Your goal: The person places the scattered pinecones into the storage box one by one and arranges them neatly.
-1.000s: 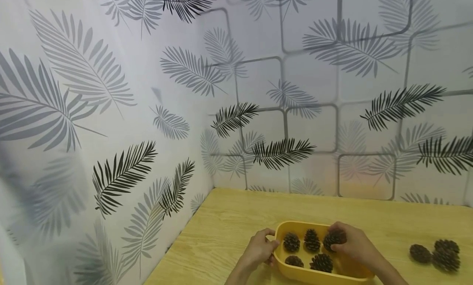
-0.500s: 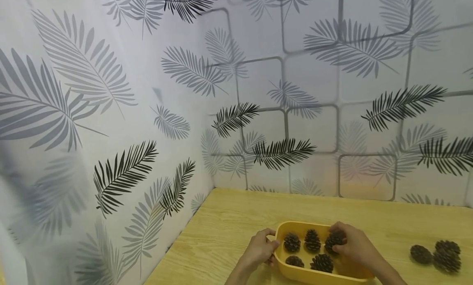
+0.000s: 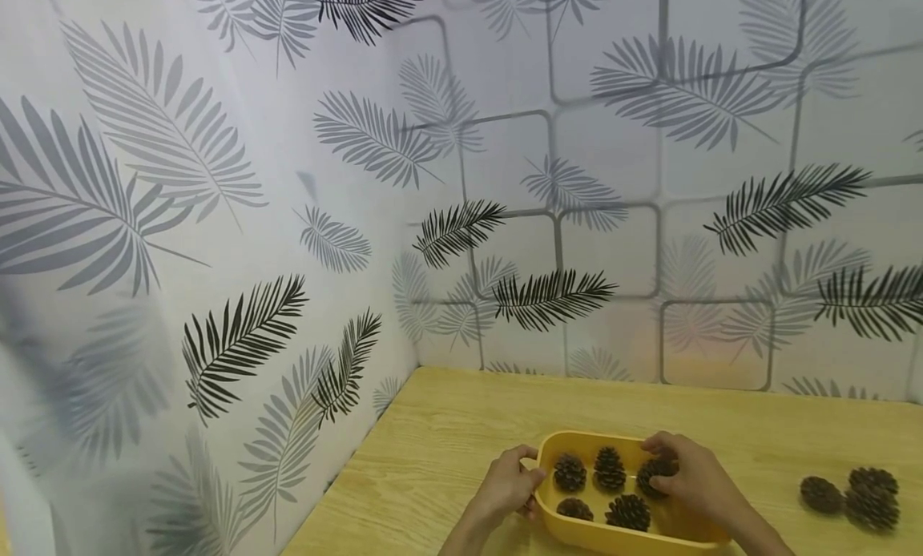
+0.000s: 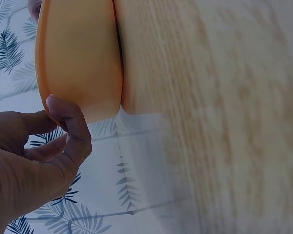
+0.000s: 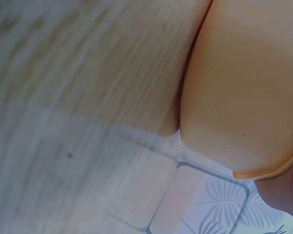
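A yellow plastic container with rounded corners rests on the table, with several brown pine cones standing inside it. My left hand pinches its rim at the left end; the left wrist view shows the thumb and a finger on the rim's edge. My right hand reaches over the far rim and holds a pine cone between thumb and fingers inside the container, right of the upright pine cone. Part of that cone is hidden by the hand. In the right wrist view the container's outer wall covers most of the hand.
To the right of the container, three more pine cones lie close together on the wood-grain table. Leaf-patterned sheeting rises behind the table and along its left side.
The pine cone under my right hand has shifted slightly down and right inside the container, and the right fingers with it. My left hand stays on the rim.
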